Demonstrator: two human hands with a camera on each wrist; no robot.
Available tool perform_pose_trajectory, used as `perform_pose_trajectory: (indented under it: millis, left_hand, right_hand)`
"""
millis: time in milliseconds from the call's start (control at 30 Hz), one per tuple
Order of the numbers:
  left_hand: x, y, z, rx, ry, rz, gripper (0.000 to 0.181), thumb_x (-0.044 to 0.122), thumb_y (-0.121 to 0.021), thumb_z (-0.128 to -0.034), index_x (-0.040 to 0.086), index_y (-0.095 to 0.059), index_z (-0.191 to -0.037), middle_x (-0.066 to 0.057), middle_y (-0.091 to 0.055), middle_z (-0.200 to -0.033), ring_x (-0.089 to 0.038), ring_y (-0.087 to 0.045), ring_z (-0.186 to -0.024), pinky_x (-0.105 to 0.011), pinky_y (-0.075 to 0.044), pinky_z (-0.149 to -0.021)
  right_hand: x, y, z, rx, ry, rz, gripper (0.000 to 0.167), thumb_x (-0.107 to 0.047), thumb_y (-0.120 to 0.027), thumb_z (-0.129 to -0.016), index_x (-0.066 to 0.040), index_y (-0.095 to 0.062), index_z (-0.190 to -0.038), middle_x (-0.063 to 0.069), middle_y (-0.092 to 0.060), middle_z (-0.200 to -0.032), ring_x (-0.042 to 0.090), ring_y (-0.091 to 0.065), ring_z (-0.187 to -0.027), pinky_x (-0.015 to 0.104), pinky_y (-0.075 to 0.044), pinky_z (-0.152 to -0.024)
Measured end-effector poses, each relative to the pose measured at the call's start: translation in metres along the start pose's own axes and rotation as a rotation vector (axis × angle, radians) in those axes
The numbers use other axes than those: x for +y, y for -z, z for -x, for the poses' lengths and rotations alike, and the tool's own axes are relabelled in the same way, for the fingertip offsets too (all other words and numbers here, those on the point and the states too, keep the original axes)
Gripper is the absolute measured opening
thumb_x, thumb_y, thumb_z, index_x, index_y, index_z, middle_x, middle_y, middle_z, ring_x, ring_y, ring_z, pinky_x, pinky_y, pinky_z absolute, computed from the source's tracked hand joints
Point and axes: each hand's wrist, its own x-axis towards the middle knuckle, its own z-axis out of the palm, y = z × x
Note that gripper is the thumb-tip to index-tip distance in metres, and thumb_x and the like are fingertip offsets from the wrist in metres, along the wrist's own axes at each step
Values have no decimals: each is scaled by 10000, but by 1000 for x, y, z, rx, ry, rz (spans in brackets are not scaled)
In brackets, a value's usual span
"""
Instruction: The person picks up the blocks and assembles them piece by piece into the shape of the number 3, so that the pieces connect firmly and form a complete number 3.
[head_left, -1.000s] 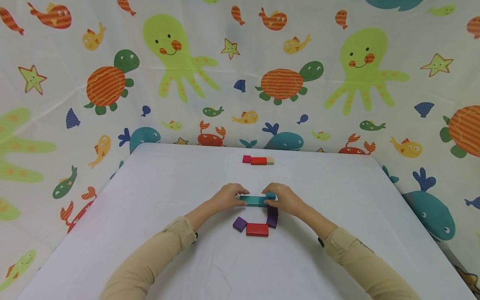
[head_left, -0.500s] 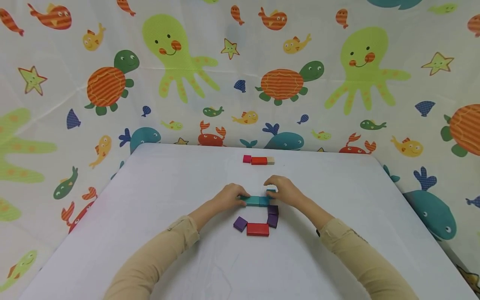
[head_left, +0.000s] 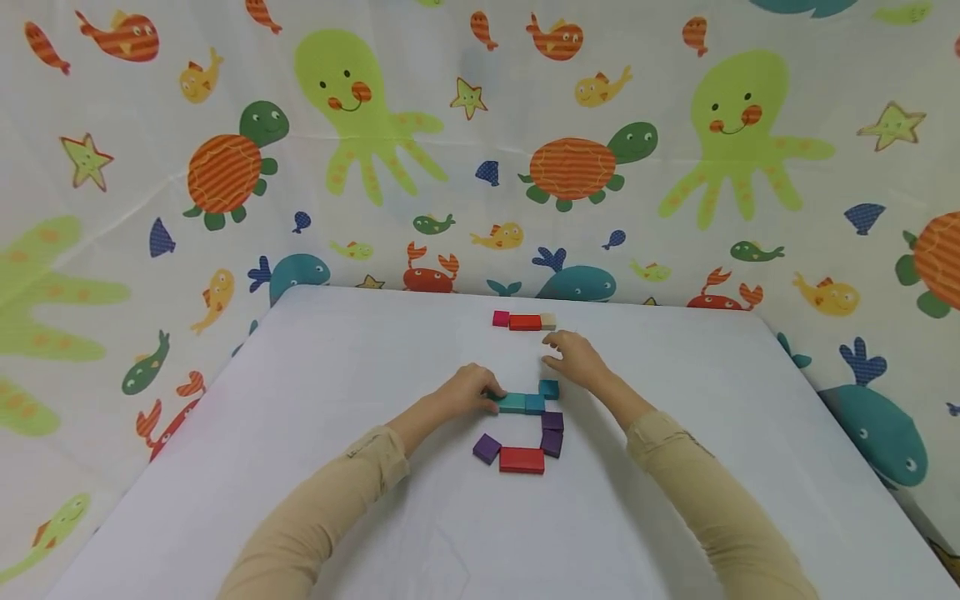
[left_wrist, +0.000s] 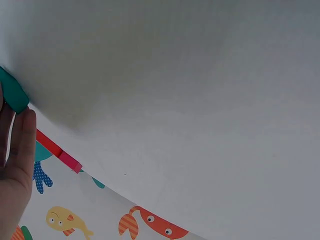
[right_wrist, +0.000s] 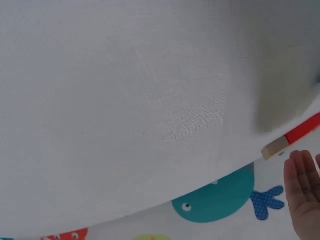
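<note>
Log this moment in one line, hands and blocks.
left hand: pinches green block | right hand: holds nothing, touches neither farther blue block nor beige block

Looks like some kind of kiddie play corner tbh, can't tell if it's a home or a studio, going by the white fabric backdrop printed with cartoon sea animals (head_left: 420,192), plain white tabletop (head_left: 360,350) and small colourful rectangular blocks (head_left: 521,460).
</note>
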Motion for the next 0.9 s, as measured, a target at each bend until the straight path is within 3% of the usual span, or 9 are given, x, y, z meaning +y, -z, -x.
perform_pose_trajectory:
  millis: [100,333,533,700,800,900]
  left_hand:
    - [-1,-1,-1,-18,0,15,285,97,-748,-786,44,-714,-1064,-78,-716,-1033,-139,-568,-852,-282,-491,-809]
    - [-4,2,-2,-45,25,45,320,101,-744,-793,56,-700,-1106,-66,-715,-1062,-156,-617,-941,-291,-517,-859]
    - [0,3,-5,-65,-10,17,327,99,-742,-794,45,-694,-1113,-87,-711,-1073,-170,-620,-931,-303,-512,-862]
    - [3,3,-4,-80,-15,-35,336,88,-736,-798,37,-685,-1127,-92,-704,-1086,-189,-618,-956,-319,-501,-886]
    - [4,4,-3,-69,-23,-45,331,80,-732,-800,33,-685,-1124,-94,-704,-1082,-197,-618,-957,-327,-500,-889]
    - [2,3,-3,-59,-29,-44,317,82,-735,-797,31,-692,-1107,-90,-707,-1071,-193,-618,-941,-321,-506,-877]
  right_hand:
    - [5,-1,-4,16,-71,16,349,-103,-658,-871,57,-590,-1174,226,-645,-1102,335,-614,-1008,447,-500,-904]
    - [18,-1,-29,35,-187,-83,382,-92,-623,-892,74,-538,-1225,278,-609,-1133,370,-600,-1014,447,-499,-912]
    - [25,-2,-41,49,-284,-109,434,-86,-613,-896,82,-489,-1277,284,-533,-1266,404,-496,-1179,484,-411,-1023]
    - [30,-2,-55,-2,-325,-108,539,-95,-638,-885,66,-421,-1351,268,-458,-1374,410,-412,-1288,499,-341,-1081]
    - [46,-12,-70,-32,-333,-122,586,-161,-638,-895,13,-389,-1397,222,-428,-1424,377,-376,-1333,482,-311,-1108]
    - [102,-51,-101,-15,-308,-93,649,-281,-654,-885,-31,-375,-1414,197,-439,-1422,362,-398,-1314,469,-335,-1093]
